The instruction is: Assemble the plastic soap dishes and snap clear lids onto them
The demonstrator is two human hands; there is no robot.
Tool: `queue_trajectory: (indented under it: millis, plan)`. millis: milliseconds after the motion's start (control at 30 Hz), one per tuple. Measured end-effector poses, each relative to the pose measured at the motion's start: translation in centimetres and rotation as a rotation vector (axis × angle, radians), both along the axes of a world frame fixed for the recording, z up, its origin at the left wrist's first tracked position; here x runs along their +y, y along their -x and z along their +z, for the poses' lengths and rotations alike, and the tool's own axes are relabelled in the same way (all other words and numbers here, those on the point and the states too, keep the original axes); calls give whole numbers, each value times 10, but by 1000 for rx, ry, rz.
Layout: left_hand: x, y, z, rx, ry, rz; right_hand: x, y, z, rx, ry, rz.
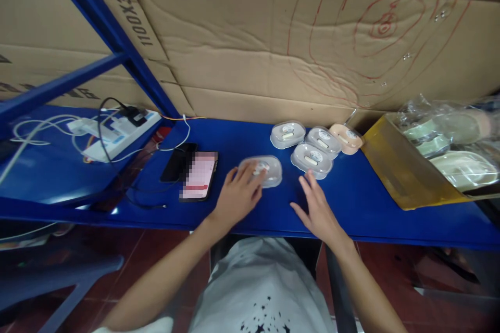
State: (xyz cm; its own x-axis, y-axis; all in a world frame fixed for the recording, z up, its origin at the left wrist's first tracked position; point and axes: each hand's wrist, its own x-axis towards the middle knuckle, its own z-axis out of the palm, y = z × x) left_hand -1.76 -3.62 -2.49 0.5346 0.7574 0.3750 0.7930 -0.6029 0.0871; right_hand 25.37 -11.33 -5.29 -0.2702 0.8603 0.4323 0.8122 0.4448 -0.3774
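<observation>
A clear-lidded oval plastic case lies on the blue table in front of me. My left hand reaches over its left part, fingers loosely spread and covering some of it; whether it grips the case I cannot tell. To the right, my right hand has its fingers apart and holds nothing. Its fingertips are close to the front edge of another clear-lidded oval case. Behind that one sit two more pale cases and a peach-coloured case.
A yellow-sided box with plastic-wrapped green items stands at the right. Left of my hands lie a lit phone and a black phone. A power strip with cables is farther left. Cardboard walls the back.
</observation>
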Motion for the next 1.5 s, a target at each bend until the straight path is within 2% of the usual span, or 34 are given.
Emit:
queue_trajectory:
  millis: [67,133,233,300,400,467,600,733,867,1000,1100,1200,1300,1400,1500]
  plan:
    - [34,9,9,6,47,120,1,-2,-1,29,-64,-142]
    - [63,12,19,21,74,187,5,-7,0,19,-115,-253]
    - [85,6,30,-4,41,145,16,-25,4,-57,-125,-337]
    - [83,-3,30,-28,47,8,28,-40,7,-95,-104,-354]
    - [72,-16,22,-35,130,-227,42,-55,8,-82,-58,-318]
    - [66,-19,17,-72,196,-309,46,-54,7,-46,-21,-243]
    - [65,-16,16,-160,318,-405,43,-33,13,-53,23,-47]
    - [68,-10,13,-192,418,-426,48,-25,21,23,92,22]
    - [69,-8,5,-218,428,-361,60,-35,22,47,136,-18]
    - [60,-10,5,-177,331,-396,75,-52,29,-46,65,-93]
    - [56,-10,13,-147,308,-407,102,-76,42,-144,-23,-155]
    - [76,-8,24,-141,278,-291,137,-106,51,-227,-16,-222]
    - [122,-5,33,-150,223,-19,160,-125,50,-232,21,-190]
    - [165,-2,34,-164,215,289,162,-130,45,-203,8,-144]
    - [180,-2,29,-170,228,432,154,-126,40,-174,-4,-124]
